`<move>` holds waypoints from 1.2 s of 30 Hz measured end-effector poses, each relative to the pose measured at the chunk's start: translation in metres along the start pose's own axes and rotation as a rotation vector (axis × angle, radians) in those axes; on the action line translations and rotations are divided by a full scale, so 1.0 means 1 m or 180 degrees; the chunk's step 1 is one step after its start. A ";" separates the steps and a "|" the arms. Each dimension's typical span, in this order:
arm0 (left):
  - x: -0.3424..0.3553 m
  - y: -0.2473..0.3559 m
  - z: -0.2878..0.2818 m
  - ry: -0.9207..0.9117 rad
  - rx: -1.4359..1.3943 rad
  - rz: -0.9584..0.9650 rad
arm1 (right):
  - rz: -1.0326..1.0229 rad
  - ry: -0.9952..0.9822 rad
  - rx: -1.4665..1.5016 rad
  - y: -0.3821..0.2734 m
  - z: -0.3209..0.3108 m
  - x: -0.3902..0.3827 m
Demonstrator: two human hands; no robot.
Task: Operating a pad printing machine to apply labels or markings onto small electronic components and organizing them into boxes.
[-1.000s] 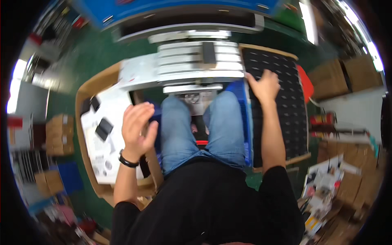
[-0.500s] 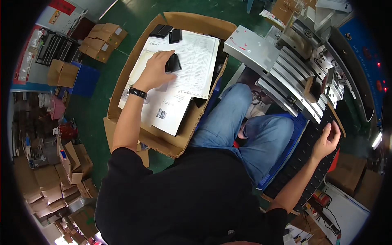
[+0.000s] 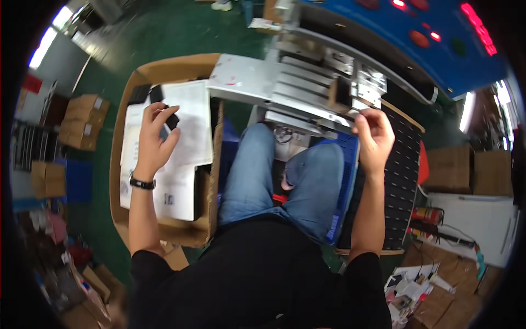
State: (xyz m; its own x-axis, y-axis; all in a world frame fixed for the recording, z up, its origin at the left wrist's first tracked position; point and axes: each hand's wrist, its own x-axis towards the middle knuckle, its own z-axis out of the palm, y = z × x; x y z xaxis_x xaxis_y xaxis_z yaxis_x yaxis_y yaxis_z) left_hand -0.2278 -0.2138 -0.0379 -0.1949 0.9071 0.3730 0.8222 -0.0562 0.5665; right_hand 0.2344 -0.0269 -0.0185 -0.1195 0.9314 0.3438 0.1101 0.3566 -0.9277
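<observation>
My left hand (image 3: 156, 140) is over the papers (image 3: 183, 145) in an open cardboard box (image 3: 121, 175) on the left. Its fingers and thumb are apart, with a small black block (image 3: 172, 119) between their tips; no firm grip shows. More black blocks (image 3: 140, 94) lie at the far end of the papers. On the right, my right hand (image 3: 375, 140) is raised close to the front of a metal machine (image 3: 307, 88). Its fingers are curved, with thumb and forefinger apart and nothing plainly held. A brown-sided piece (image 3: 340, 94) sits in the machine just beyond the fingertips.
A blue control panel (image 3: 405, 41) with red lights spans the far right. Beside my right forearm is a slotted black surface (image 3: 397, 181). A blue crate (image 3: 342, 181) is by my right leg. Cardboard boxes (image 3: 82, 120) stand on the green floor at left.
My view has swung right, so the box appears further left. My right hand has come up toward the machine's front. My left hand has stayed by the black block, with fingers spread.
</observation>
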 end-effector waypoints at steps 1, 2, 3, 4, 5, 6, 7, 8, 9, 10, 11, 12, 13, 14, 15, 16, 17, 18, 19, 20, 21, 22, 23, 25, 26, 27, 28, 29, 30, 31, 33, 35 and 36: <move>0.008 0.011 -0.001 0.0151 -0.0153 0.0048 | 0.0310 -0.0278 0.0347 -0.003 -0.005 0.006; 0.019 0.020 0.002 0.0139 -0.0210 0.0121 | 0.0281 -0.0204 0.0299 -0.005 -0.009 0.010; 0.029 0.031 0.006 0.0129 -0.0348 0.0273 | 0.0409 -0.0316 0.0381 -0.008 -0.014 0.016; 0.038 0.044 0.009 0.0118 -0.0468 0.0412 | 0.0545 -0.0441 0.0481 -0.011 -0.017 0.023; 0.046 0.057 0.013 0.0106 -0.0584 0.0549 | 0.0680 -0.0568 0.0586 -0.013 -0.021 0.029; 0.053 0.067 0.019 0.0094 -0.0696 0.0686 | 0.0814 -0.0696 0.0696 -0.017 -0.023 0.035; 0.061 0.075 0.025 -0.0055 -0.0899 0.0810 | 0.0778 -0.0659 0.0693 -0.021 -0.023 0.044; 0.071 0.082 0.034 -0.0209 -0.1098 0.0937 | 0.0854 -0.0865 0.0450 -0.027 -0.022 0.054; 0.080 0.089 0.045 -0.0217 -0.1097 0.0980 | 0.0943 -0.1070 0.0214 -0.030 -0.020 0.062; 0.088 0.099 0.055 -0.0301 -0.1053 0.1120 | 0.1038 -0.1279 -0.0024 -0.036 -0.018 0.066; 0.096 0.109 0.068 -0.0387 -0.1007 0.1260 | 0.1134 -0.1484 -0.0262 -0.039 -0.018 0.069; 0.106 0.118 0.083 -0.0420 -0.1008 0.1408 | 0.1110 -0.1454 -0.0260 -0.039 -0.016 0.072; 0.118 0.130 0.101 -0.0468 -0.1018 0.1572 | 0.0939 -0.1438 -0.0336 -0.036 -0.015 0.074; 0.128 0.142 0.115 -0.0473 -0.1015 0.1609 | 0.0770 -0.1442 -0.0409 -0.031 -0.013 0.075; 0.137 0.155 0.128 -0.0510 -0.0980 0.1818 | 0.0603 -0.1442 -0.0485 -0.026 -0.013 0.075; 0.145 0.166 0.139 -0.0554 -0.0951 0.2025 | 0.0447 -0.1438 -0.0564 -0.020 -0.015 0.074; 0.153 0.175 0.148 -0.0570 -0.0967 0.2059 | 0.0451 -0.1399 -0.0573 -0.015 -0.021 0.069; 0.159 0.184 0.156 -0.0683 -0.0843 0.2149 | 0.0429 -0.1122 -0.0336 -0.009 -0.030 0.060; 0.166 0.193 0.164 -0.0793 -0.0720 0.2239 | 0.0403 -0.0846 -0.0101 -0.003 -0.043 0.049; 0.170 0.199 0.171 -0.0899 -0.0598 0.2316 | 0.0379 -0.0579 0.0130 0.003 -0.055 0.038; 0.171 0.203 0.176 -0.1006 -0.0479 0.2391 | 0.0354 -0.0313 0.0356 0.010 -0.068 0.027; 0.170 0.204 0.181 -0.1039 -0.0513 0.2425 | 0.0496 -0.0105 0.0292 0.017 -0.085 0.015; 0.168 0.203 0.184 -0.1030 -0.0365 0.2392 | 0.0637 0.0107 0.0226 0.025 -0.102 0.004; 0.162 0.199 0.190 -0.1029 -0.0085 0.2340 | 0.0858 0.0566 -0.0059 0.048 -0.138 -0.019; 0.156 0.197 0.193 -0.1035 0.0048 0.2303 | 0.1068 0.0948 -0.0323 0.061 -0.151 -0.032; 0.149 0.199 0.194 -0.1101 -0.0015 0.2347 | 0.1122 0.1024 -0.0361 0.072 -0.163 -0.046; 0.143 0.201 0.189 -0.1167 -0.0085 0.2333 | 0.1221 0.1159 -0.1212 0.084 -0.175 -0.056; 0.137 0.205 0.181 -0.1220 -0.0149 0.2306 | 0.1311 0.1252 -0.2066 0.095 -0.186 -0.062; 0.134 0.207 0.174 -0.1258 -0.0206 0.2296 | 0.1378 0.1336 -0.2918 0.104 -0.195 -0.063; 0.129 0.207 0.170 -0.1290 -0.0256 0.2278 | 0.1435 0.1388 -0.3769 0.114 -0.203 -0.064; 0.106 0.199 0.158 -0.1268 -0.0243 0.2622 | 0.1460 0.1372 -0.3951 0.135 -0.206 -0.063; 0.075 0.202 0.139 -0.1118 -0.0487 0.2657 | 0.1447 0.1274 -0.4296 0.154 -0.201 -0.057; 0.065 0.202 0.131 -0.0953 -0.0723 0.2681 | 0.1426 0.1206 -0.4460 0.161 -0.198 -0.052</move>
State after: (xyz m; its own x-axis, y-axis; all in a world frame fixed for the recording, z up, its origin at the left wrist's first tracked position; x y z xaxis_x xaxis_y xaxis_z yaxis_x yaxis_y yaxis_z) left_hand -0.0041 -0.1118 0.0045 0.5926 0.5978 0.5398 0.4988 -0.7986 0.3368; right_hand 0.4533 -0.0034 -0.1570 0.4061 0.8639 0.2979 0.9136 -0.3758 -0.1555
